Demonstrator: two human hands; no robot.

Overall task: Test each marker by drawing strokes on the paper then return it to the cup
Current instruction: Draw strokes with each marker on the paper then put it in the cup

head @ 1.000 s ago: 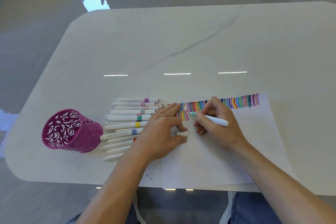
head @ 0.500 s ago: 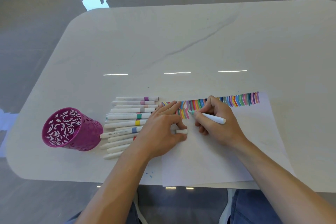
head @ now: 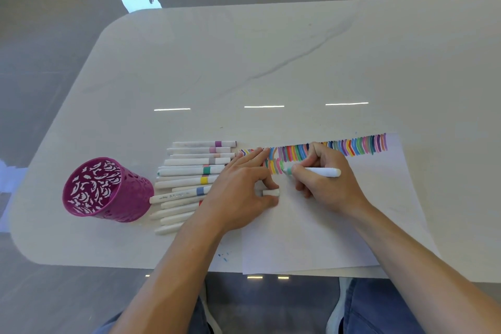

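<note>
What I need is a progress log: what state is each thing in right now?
marker: uncapped, green tip on the paper, gripped by right hand.
cap: off, pinched by left hand.
paper: flat, one row of strokes drawn, second row begun.
cup: holds no markers.
loose markers: lying side by side on the table beside the cup.
</note>
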